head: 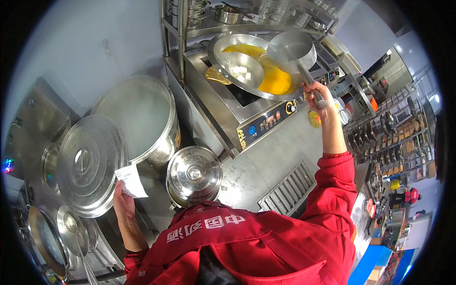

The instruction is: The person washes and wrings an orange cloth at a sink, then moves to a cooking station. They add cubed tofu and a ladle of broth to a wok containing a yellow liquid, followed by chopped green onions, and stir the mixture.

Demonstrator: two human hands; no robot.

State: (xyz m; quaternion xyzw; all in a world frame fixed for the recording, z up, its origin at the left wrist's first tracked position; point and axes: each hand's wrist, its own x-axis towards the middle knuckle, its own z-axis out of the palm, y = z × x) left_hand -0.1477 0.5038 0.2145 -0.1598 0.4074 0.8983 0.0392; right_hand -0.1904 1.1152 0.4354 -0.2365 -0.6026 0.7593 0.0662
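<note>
My right hand (317, 93) grips the tubular handle of a deep metal saucepan (292, 51), raised over the right side of a large wok (228, 42). Yellow liquid (276, 80) fills much of the wok. A shallow metal bowl (228, 58) rests in its near left part and holds several white cubes (242, 70). Beside that bowl, a gold-coloured piece (217, 75) juts over the wok's rim. Between the fingers of my left hand (124, 201) is a white paper slip (132, 183) bearing print, close to a large round metal lid (92, 167).
The wok stands on a steel induction range (228, 110). Left of it is a big stockpot (137, 114) with cloudy contents. A lidded pot (194, 174) sits in front of me. Strainers (71, 228) lie lower left. A floor grate (288, 187) lies right; another person (409, 196) stands far off.
</note>
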